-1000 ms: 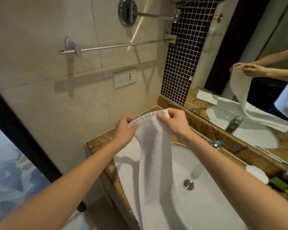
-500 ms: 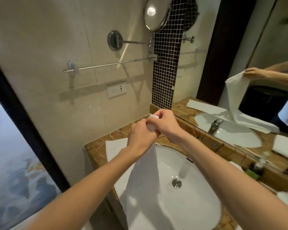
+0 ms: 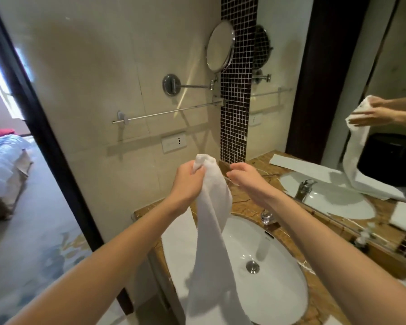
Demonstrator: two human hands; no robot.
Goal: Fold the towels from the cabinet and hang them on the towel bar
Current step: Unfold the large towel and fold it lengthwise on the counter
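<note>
Your left hand [image 3: 188,184] grips the towel [image 3: 211,231] bunched at its top over the sink [image 3: 279,254], right hand [image 3: 244,180] loose & empty beside it, so the fold may slump & the tail get wet before the towel bar [image 3: 169,111].

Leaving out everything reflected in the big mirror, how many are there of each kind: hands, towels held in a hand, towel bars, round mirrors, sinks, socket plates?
Hands: 2 (left hand, right hand)
Towel held: 1 (towel, gripped by the left hand)
Towel bar: 1
Round mirror: 1
Sink: 1
Socket plate: 1
Total: 7
</note>
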